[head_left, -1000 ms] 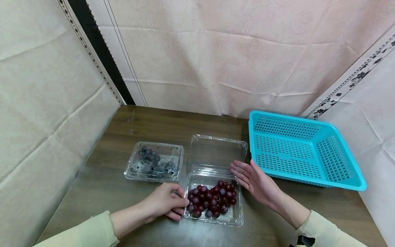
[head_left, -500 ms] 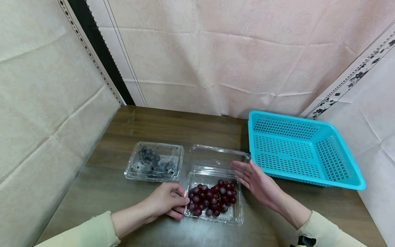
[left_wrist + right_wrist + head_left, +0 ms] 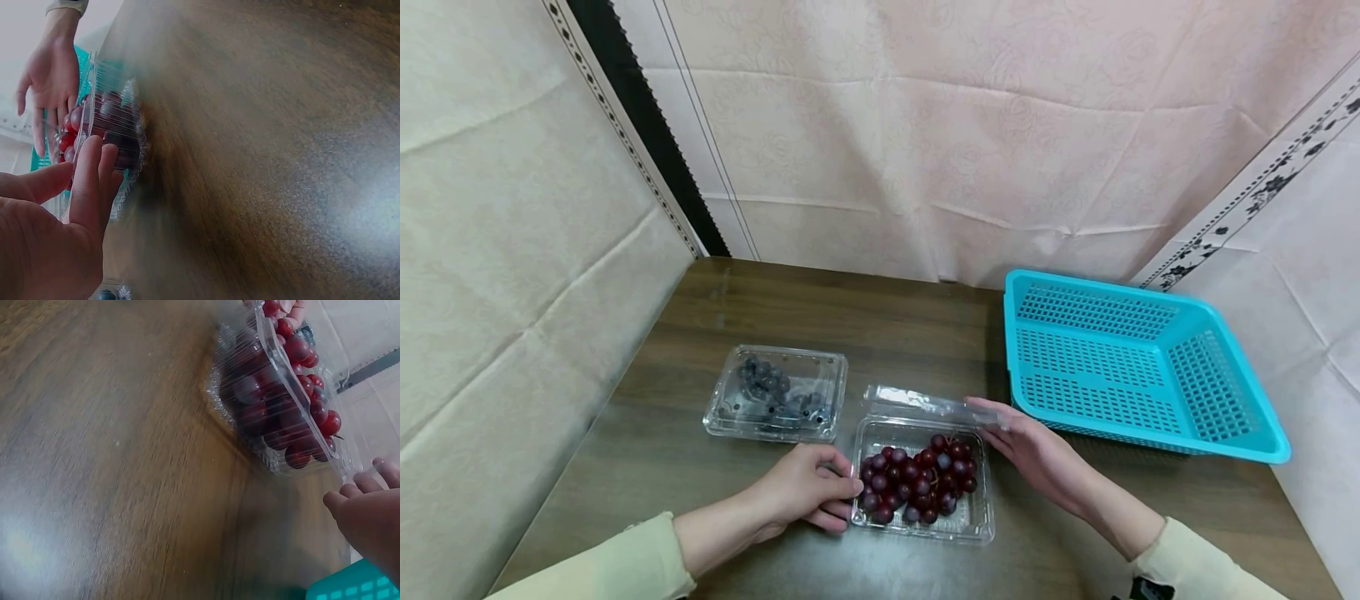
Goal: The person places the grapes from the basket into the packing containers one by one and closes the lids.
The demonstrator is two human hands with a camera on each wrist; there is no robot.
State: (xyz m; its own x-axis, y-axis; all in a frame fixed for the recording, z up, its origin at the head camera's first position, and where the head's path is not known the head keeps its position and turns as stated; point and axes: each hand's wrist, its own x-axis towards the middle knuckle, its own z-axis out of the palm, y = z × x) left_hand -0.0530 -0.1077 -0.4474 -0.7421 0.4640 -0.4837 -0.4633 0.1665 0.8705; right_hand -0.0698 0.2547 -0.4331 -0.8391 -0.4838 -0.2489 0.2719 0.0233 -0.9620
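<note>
Dark red grapes point(image 3: 917, 483) lie in a clear plastic clamshell container point(image 3: 981, 531) on the table. My left hand point(image 3: 808, 489) holds the container's left rim between thumb and fingers, as the left wrist view also shows. The container's hinged clear lid point(image 3: 913, 404) stands raised at the back, tilted up from the table. Against the lid's right end is my right hand point(image 3: 1033, 450), its fingers fairly straight and seen partly through the plastic. In the right wrist view, the right fingertips point(image 3: 350, 489) are beside the container's upper edge.
A closed clear container point(image 3: 718, 425) with dark blue-black grapes point(image 3: 763, 379) stands to the left. At the right is a turquoise perforated basket point(image 3: 1150, 421). The brown wooden table point(image 3: 850, 300) is bordered by pale cloth walls point(image 3: 962, 167).
The lid has swung up from lying back behind the container to a steep tilt. My right hand has shifted slightly with it; the left hand keeps its hold on the rim.
</note>
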